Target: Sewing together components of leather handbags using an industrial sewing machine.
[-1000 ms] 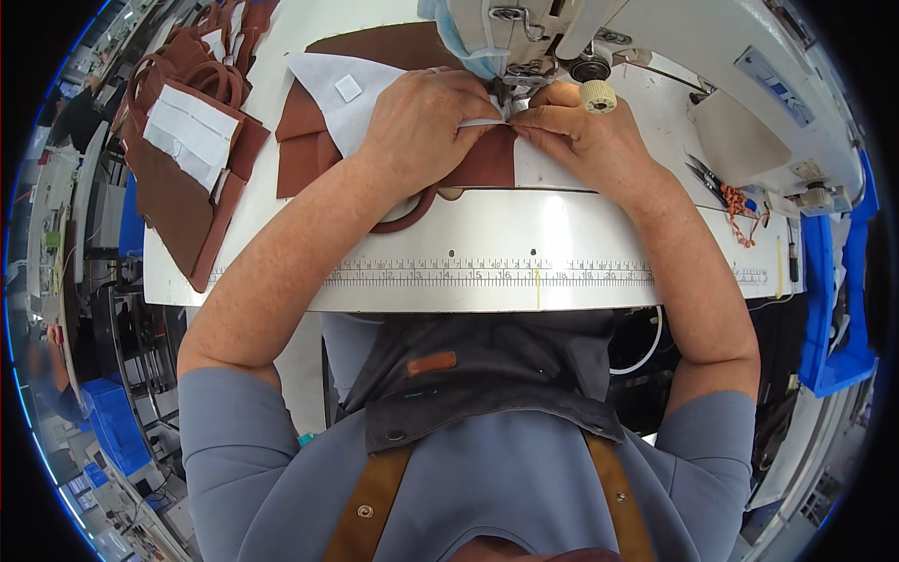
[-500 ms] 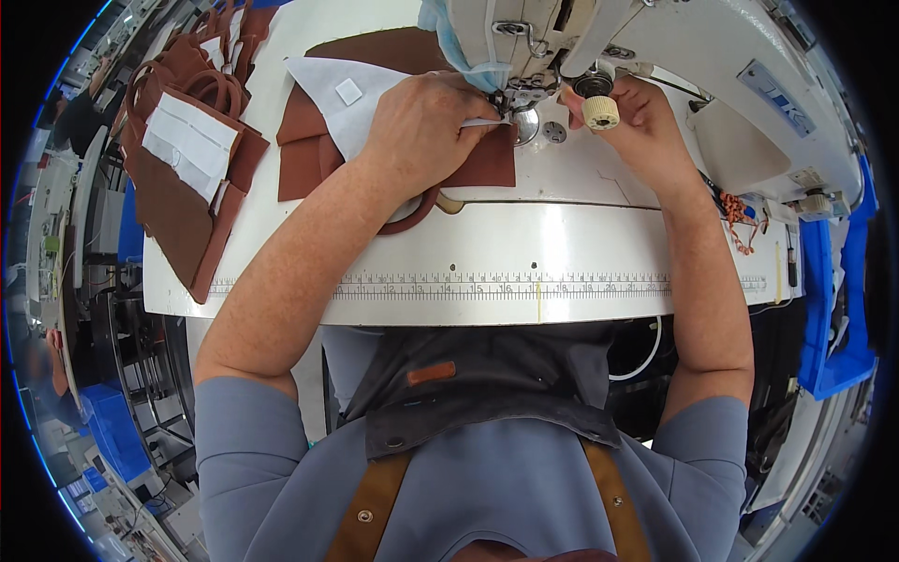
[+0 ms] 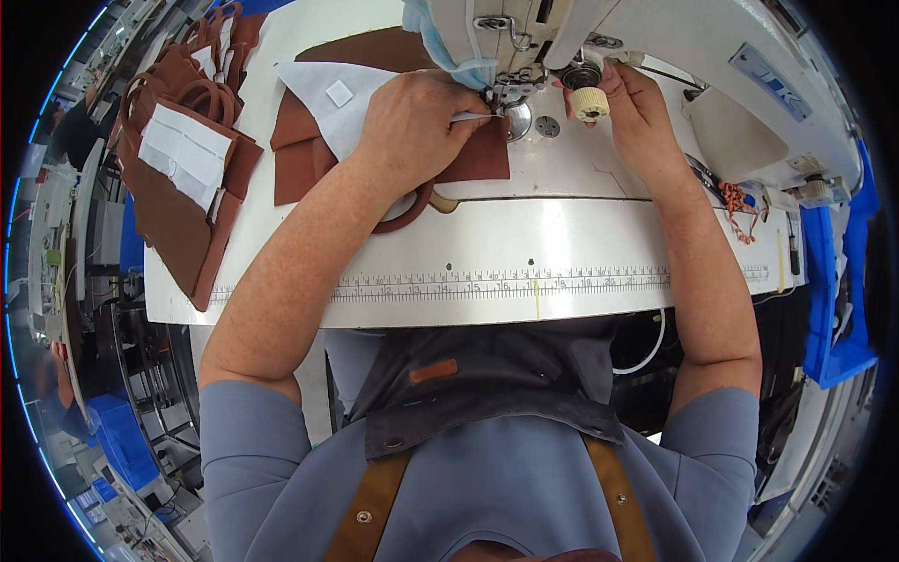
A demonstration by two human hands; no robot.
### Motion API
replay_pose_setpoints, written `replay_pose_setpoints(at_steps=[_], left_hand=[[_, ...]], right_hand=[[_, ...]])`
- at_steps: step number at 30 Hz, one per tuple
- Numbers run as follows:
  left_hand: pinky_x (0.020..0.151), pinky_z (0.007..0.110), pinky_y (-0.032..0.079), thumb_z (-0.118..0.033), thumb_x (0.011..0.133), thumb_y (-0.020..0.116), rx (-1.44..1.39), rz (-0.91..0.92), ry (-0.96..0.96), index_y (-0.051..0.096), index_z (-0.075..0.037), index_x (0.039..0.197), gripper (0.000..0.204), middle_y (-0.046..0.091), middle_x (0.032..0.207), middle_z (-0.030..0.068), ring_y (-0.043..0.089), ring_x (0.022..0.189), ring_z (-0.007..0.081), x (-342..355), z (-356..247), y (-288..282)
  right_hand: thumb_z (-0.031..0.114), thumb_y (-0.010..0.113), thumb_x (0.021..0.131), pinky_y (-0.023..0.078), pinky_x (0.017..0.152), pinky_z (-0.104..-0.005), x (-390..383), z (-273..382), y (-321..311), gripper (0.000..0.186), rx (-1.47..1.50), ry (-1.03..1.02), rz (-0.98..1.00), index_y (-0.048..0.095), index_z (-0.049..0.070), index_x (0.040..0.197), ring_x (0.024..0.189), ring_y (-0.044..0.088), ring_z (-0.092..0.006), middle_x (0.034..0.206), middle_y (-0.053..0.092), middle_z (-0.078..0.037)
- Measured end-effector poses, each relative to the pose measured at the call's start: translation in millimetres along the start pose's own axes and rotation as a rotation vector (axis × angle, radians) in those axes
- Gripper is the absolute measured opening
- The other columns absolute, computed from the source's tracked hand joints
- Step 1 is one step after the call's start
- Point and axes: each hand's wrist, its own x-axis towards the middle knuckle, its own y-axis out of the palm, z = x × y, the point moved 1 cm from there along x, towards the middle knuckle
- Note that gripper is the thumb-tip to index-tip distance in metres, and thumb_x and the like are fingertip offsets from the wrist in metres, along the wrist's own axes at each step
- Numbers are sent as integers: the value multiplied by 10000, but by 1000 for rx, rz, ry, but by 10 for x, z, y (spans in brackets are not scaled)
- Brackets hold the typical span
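My left hand [image 3: 417,122] is closed on the edge of a white fabric piece [image 3: 314,98], pinching it beside the needle of a sewing machine [image 3: 655,42]. A small white square patch [image 3: 339,92] lies on that fabric. Beneath are reddish-brown panels [image 3: 485,157] and a darker brown piece [image 3: 375,49]; a brown strap loop [image 3: 409,217] curves out below my wrist. My right hand [image 3: 641,108] is right of the needle, behind the machine's cream knob [image 3: 590,104]. Its fingers are curled, the tips partly hidden, and what they hold cannot be made out.
Stacked brown pieces with handles and white fabric [image 3: 192,159] lie at the table's left. A printed ruler strip [image 3: 506,284] runs along the front edge. Right of my forearm are orange cords [image 3: 740,206] and dark-handled scissors [image 3: 704,176]. A blue bin [image 3: 824,328] hangs at the right.
My right hand has shifted slightly up behind the knob. My left hand keeps its pinch on the white fabric. The whole view has moved a little.
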Motion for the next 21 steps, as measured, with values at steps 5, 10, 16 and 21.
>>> replay_pose_setpoints(at_steps=[5, 10, 16, 21], left_hand=[[730, 388, 554, -153, 812, 760, 21, 31, 21, 797, -95, 903, 114, 756, 871, 88, 697, 807, 287, -22, -62, -38], [772, 397, 550, -154, 816, 749, 24, 44, 44, 783, -79, 889, 109, 747, 931, 73, 691, 872, 284, -61, -148, -63], [772, 400, 552, -157, 798, 749, 46, -6, 35, 786, -86, 887, 120, 741, 923, 71, 688, 873, 298, -64, -187, -42], [742, 448, 553, -172, 792, 748, 266, 228, -52, 766, -53, 836, 128, 720, 841, 155, 694, 833, 361, 52, -514, -201]], right_hand=[[444, 471, 1084, 441, 654, -254, 1, -18, 18, 509, 20, -32, -10, 664, -8, 953, 664, 489, -100, 714, 616, -19], [496, 497, 1061, 433, 652, -259, -19, -130, -30, 557, -98, -31, -2, 683, 21, 839, 663, 492, -99, 679, 600, -14], [482, 509, 1052, 466, 615, -292, -45, -157, 17, 534, -243, -140, 62, 718, 23, 876, 635, 578, -116, 659, 637, -32], [455, 552, 1035, 474, 587, -305, -26, -187, 8, 483, -441, -77, 107, 731, 29, 892, 592, 602, -148, 640, 646, -61]])
